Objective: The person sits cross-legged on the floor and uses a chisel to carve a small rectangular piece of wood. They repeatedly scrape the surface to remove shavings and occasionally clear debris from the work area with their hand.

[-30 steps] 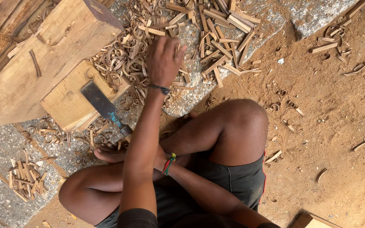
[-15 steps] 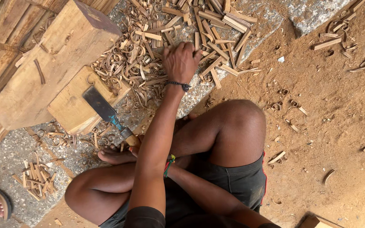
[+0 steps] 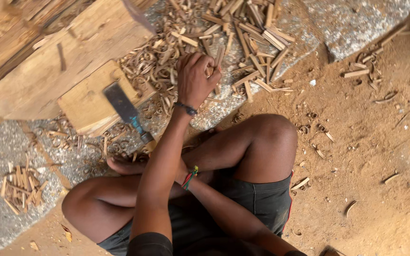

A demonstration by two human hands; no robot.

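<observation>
Since a moment ago, my left hand (image 3: 194, 78) has closed around a wood stick (image 3: 219, 56) at the pile's (image 3: 247, 42) near edge. Right hand hidden under my crossed arm; grip unclear. Open dirt lies rightward.

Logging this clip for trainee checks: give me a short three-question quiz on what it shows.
1. True or false: the left hand is closed on a wooden stick at the pile's edge.
2. The cleaver blade rests on: A) the wooden block B) bare sand C) a knee.
3. Fill in: the dark wristband is on the ___ arm.
Key: 1 true; 2 A; 3 left.
</observation>
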